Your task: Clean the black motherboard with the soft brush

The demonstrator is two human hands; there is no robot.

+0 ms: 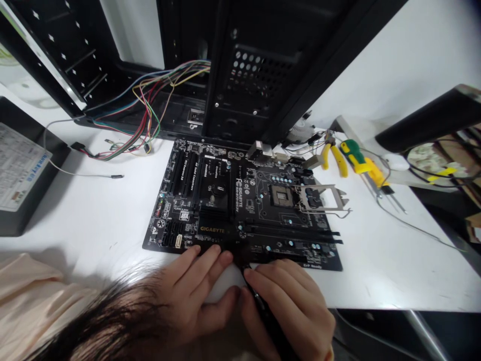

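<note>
Right hand [293, 306] closed round a slim black-handled tool [268, 321], its dark tip over the near edge of the motherboard [263, 200], too blurred to name from where I'm standing! Left hand [199, 286] unclenched, grasping nothing that I can see, fingertips resting on that same edge. The board lies flat on the white table [93, 210], right in front of the black computer case [240, 120]. Light, stiff and fragile, I'd judge: take it by the bare outer edges, well away from the socket [281, 196], whose metal frame [338, 198] stands swung open and would surely bend or snag! Now the count: one board, one socket, one tool in hand, one case, one power supply [22, 160] at the left, one pair of yellow-handled pliers [340, 161] at the right; loose wires [150, 100], too tangled to number, spilling from the case
</note>
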